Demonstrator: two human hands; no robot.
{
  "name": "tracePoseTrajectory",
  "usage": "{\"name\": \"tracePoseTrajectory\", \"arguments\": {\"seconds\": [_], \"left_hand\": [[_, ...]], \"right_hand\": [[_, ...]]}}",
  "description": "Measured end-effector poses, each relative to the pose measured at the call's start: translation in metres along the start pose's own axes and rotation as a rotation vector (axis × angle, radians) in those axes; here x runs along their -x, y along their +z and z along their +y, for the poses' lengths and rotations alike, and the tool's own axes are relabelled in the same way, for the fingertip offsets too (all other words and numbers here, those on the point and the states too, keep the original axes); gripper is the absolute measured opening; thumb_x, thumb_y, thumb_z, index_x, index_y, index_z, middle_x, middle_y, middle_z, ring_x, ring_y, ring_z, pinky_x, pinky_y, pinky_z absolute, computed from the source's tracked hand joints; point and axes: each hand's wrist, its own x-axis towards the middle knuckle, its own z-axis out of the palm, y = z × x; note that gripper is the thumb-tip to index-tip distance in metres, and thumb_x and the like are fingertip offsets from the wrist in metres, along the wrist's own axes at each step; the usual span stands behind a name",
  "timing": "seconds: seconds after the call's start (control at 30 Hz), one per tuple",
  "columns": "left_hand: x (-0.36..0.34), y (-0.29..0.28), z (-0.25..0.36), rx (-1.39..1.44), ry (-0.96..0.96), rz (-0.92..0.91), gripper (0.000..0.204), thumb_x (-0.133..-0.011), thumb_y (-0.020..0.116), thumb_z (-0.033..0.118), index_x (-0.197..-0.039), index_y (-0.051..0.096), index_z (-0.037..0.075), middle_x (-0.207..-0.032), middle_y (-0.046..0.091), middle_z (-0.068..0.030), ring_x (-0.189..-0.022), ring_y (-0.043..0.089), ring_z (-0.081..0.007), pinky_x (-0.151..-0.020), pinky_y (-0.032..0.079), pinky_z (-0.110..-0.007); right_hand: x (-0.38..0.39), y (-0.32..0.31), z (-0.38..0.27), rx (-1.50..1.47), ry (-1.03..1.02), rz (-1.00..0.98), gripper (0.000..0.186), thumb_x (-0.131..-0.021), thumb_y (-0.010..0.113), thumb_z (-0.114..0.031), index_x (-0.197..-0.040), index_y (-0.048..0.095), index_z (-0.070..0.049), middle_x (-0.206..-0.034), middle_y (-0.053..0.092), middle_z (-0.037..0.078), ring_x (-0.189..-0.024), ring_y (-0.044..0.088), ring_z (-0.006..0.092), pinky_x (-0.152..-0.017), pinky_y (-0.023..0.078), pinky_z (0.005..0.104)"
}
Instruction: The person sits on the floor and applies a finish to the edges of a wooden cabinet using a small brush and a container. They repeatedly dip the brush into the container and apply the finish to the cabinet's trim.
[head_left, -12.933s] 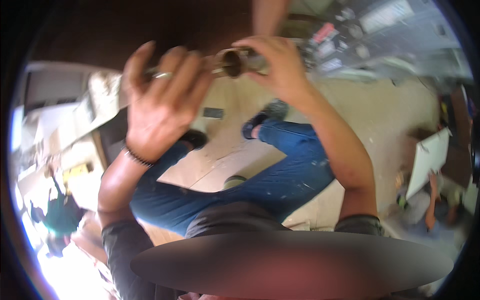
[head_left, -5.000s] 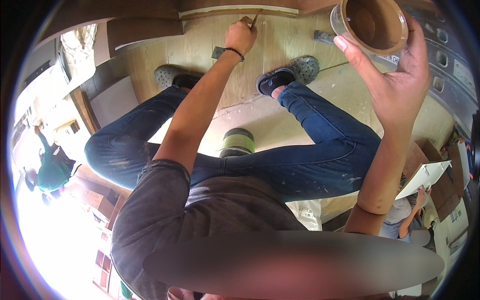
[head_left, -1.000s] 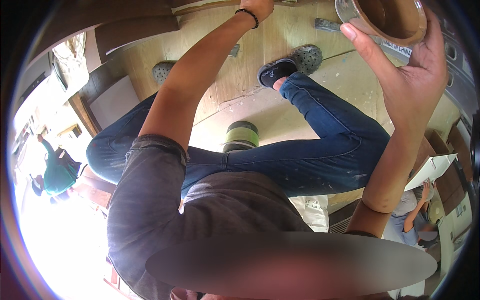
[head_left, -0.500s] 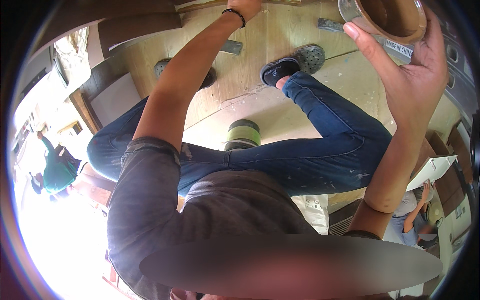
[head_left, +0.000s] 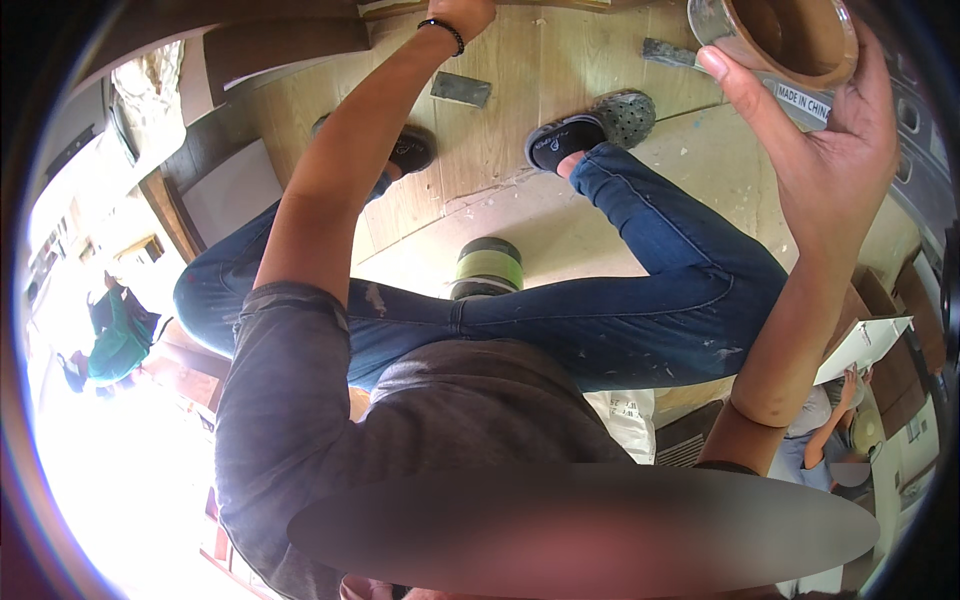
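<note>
A round, see-through cup with brown stuff coating its inside (head_left: 722,38) is tilted in my right hand (head_left: 825,140). My thumb lies along its near side and the fingers wrap round the far right. My left arm stretches up to the top edge, where my left hand (head_left: 462,14) is cut off by the picture. A dark beaded bracelet circles that wrist. The left fingers do not show, so what they touch or hold is out of sight. Brown wooden panels (head_left: 290,45) stand close to the left of that hand.
Two dark flat blocks, one (head_left: 461,90) below my left hand and one (head_left: 668,52) left of the cup, lie on the wood floor. Between my legs is a round stool (head_left: 488,265) with a green band. Another person (head_left: 815,440) handles a white panel (head_left: 865,348) at right.
My left hand and forearm have shifted slightly left, baring more of my left shoe. The cup has moved a little to the right in the picture, still in my right hand.
</note>
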Motion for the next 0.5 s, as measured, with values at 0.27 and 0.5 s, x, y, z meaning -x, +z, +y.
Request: {"name": "tracePoseTrajectory", "arguments": {"seconds": [0.27,0.5], "left_hand": [[0.014,-0.015,-0.025,-0.014,-0.075,-0.025,0.03,-0.098,0.053,0.025,-0.1,0.075,0.004,-0.101,0.075,-0.0218,-0.095,0.074,-0.0373,-0.081,0.06,-0.048],[0.018,-0.01,-0.059,-0.162,-0.045,0.0,0.032,-0.099,0.054,0.029,-0.1,0.074,0.003,-0.1,0.075,-0.0213,-0.095,0.074,-0.0365,-0.081,0.059,-0.047]], "right_hand": [[-0.001,0.0,-0.002,0.005,0.006,-0.011,0.066,-0.074,0.084,0.002,-0.133,0.053,0.002,-0.12,0.07,0.014,-0.113,0.07,0.0214,-0.1,0.056,0.0343],[-0.001,0.0,-0.005,-0.006,0.023,-0.007,0.066,-0.075,0.084,0.003,-0.133,0.053,0.003,-0.12,0.07,0.014,-0.114,0.069,0.0216,-0.1,0.055,0.0344]]}}
